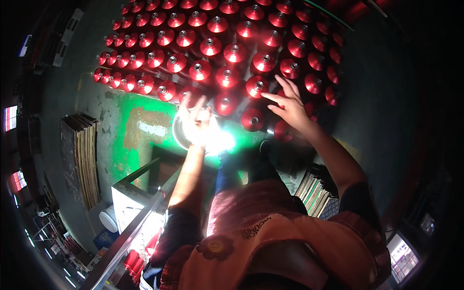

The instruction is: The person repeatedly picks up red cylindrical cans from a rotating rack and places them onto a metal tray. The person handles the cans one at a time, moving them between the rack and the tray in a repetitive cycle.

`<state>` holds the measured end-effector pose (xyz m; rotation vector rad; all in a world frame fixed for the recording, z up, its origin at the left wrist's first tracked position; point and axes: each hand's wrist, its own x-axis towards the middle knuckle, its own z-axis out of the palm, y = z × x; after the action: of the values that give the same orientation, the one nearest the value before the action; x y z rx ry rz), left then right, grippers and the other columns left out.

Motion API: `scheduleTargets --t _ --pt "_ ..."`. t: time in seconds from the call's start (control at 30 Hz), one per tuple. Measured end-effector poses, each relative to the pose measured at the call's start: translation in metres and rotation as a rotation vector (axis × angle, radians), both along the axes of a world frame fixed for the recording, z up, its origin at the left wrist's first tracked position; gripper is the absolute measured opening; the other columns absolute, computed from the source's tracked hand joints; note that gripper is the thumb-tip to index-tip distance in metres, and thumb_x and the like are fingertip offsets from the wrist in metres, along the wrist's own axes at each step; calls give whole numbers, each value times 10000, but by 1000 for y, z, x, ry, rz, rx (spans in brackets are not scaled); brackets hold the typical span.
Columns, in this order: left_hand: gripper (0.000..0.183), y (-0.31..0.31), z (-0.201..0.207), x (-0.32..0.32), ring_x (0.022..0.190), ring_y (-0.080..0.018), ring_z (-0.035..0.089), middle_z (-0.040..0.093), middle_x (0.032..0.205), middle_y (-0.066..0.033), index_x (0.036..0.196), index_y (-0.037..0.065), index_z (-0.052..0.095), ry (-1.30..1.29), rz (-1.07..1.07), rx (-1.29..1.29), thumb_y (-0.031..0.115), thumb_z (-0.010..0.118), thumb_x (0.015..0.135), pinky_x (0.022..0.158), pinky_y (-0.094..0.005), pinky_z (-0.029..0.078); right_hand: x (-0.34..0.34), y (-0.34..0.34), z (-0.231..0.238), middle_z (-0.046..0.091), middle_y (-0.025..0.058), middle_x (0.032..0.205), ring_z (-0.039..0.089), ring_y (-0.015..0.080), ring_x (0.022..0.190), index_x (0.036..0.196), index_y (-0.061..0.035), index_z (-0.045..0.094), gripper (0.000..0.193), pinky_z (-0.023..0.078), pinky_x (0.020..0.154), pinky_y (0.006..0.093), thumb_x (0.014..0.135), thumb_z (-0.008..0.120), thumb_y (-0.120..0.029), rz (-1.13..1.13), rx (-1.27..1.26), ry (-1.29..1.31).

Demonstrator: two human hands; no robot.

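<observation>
- The right hand (pixel 290 107) has its fingers spread with nothing between them, just beside a red canister (pixel 252 89) at the near side of the rows; whether a fingertip touches it, I cannot tell.
- The left hand (pixel 197 120) is blurred and washed out by bright glare (pixel 220 141); its fingers point far, but I cannot tell whether they grip anything.
- Close-set red canisters (pixel 199 71) with cone tops and silver necks fill the far side, blocking the floor there.
- A pale round rim (pixel 178 131) shows beside the left hand.
- A metal frame (pixel 130 237) stands near left, alongside the left forearm, with a white bucket (pixel 109 219) beyond it.
- Board stacks stand left (pixel 79 159) and near right (pixel 313 194).
</observation>
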<state>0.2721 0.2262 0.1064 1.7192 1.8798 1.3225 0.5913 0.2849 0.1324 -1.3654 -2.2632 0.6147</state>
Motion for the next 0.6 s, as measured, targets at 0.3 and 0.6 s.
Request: scheduleTargets --t 0.3,0.6 --pt "558 32 -39 -44 1306 -349 411 335 1504 -190 1216 265 695 177 -18 -178 142 862 698 1091 -406 381 -68 48 -47 256 176 1559 360 408 1338 1240 -368 651 528 403 1083 428 768 779 -169 55 -167 -128" --pt "477 -3 14 -74 1199 -293 515 541 1353 -102 1180 173 716 69 -38 -61 96 815 720 1004 -368 458 -55 43 30 395 84 1471 496 347 1230 1190 -372 671 497 448 1024 441 759 760 -144 26 4 -70"
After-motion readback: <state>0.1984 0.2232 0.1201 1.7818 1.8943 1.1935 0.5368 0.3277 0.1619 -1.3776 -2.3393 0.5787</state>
